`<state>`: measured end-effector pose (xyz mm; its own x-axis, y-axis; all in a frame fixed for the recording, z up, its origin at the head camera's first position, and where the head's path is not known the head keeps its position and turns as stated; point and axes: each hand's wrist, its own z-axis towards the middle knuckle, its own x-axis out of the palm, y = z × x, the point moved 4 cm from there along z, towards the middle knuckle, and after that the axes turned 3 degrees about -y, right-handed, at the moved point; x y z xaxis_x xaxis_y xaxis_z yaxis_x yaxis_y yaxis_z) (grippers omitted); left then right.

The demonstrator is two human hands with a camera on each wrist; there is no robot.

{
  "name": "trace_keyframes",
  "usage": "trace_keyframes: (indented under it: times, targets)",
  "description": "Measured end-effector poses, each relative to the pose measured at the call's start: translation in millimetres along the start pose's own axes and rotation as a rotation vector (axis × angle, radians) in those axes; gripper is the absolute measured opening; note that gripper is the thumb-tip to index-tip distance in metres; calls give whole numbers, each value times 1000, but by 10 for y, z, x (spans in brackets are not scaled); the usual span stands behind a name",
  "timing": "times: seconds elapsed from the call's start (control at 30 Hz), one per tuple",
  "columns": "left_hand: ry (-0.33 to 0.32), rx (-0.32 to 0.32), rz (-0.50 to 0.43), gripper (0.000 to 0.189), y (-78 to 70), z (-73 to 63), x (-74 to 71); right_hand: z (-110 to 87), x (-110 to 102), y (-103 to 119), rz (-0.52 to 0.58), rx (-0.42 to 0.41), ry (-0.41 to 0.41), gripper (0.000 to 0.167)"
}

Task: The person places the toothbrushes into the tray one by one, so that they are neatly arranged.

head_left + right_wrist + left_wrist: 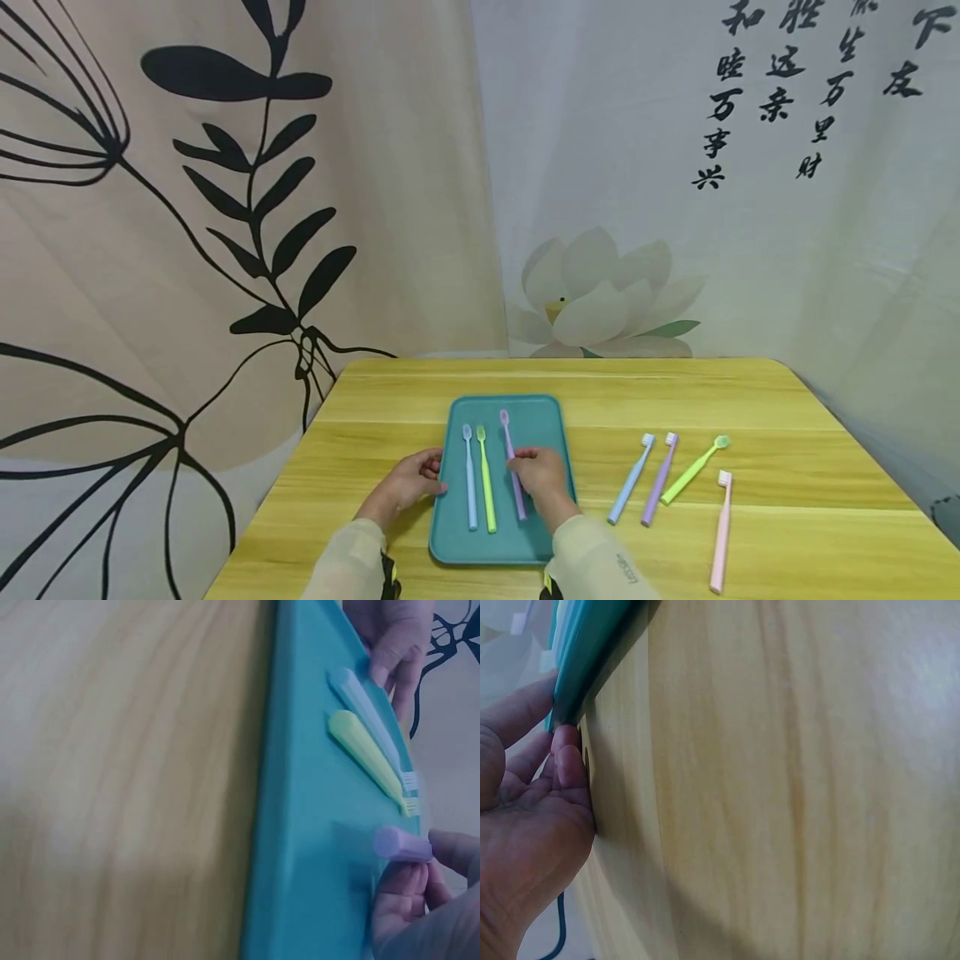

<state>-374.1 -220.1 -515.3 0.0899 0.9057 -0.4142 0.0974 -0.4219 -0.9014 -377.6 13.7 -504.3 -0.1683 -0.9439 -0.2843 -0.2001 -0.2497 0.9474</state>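
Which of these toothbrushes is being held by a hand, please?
The purple toothbrush on the tray: the right hand pinches it. The other purple one lies on the table, and no other brush is held.

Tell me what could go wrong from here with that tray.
The right hand pinches the purple toothbrush over the tray; a loose grip might leave it crooked. Moved left, it could knock the tray's green toothbrush. The left hand holds the tray's edge, so a tug might shift everything on it.
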Motion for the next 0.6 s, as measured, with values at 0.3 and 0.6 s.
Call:
trace_keyframes:
  times: [0.3, 0.6]
  targets:
    - [2, 4, 1, 64, -18, -21, -12, -62, 72, -5, -120, -54, -18, 15]
    - [2, -7, 14, 65, -44, -51, -5, -105, 66, 71, -225, -122, -26, 11]
